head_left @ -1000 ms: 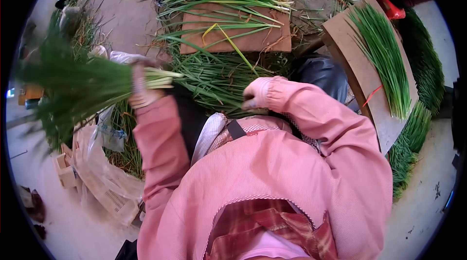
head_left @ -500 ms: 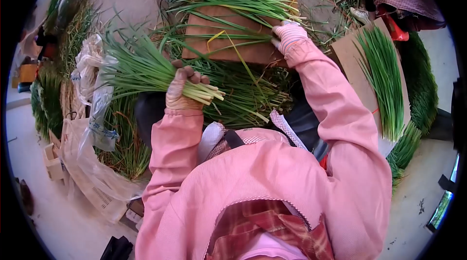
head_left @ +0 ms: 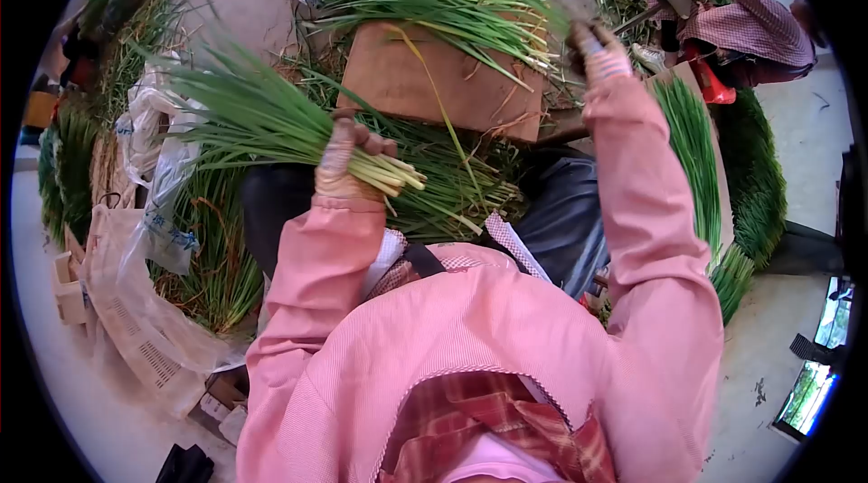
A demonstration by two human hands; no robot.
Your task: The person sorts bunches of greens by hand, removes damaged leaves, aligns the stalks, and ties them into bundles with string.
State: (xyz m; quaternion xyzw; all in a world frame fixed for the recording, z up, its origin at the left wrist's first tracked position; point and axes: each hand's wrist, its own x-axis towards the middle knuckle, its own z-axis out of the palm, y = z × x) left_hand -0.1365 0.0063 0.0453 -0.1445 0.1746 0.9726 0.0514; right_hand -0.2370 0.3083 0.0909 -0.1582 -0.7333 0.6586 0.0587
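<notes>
My left hand (head_left: 346, 156), in a soiled glove, is closed around a thick bunch of garlic chives (head_left: 262, 117). Their pale stem ends point right and the green leaves fan out to the upper left. My right hand (head_left: 597, 51) is raised at the right edge of a brown board (head_left: 398, 85). Blurred green chive leaves trail left from its closed fingers. Beside it, a loose layer of chives (head_left: 434, 8) lies across the board, stems to the right. One yellowed leaf (head_left: 420, 58) hangs over the board's front edge.
More chives (head_left: 434, 189) lie heaped below the board, by my knees. A neat bundle (head_left: 689, 153) rests on a second board at right, with a larger green pile (head_left: 755, 180) beyond. Plastic bags (head_left: 172, 230) stand at left. Another person's checked sleeve (head_left: 746, 26) shows at upper right.
My right hand has moved up and right from the board's middle, taking a few chive strands with it. The left hand still holds its bunch, nearly in place.
</notes>
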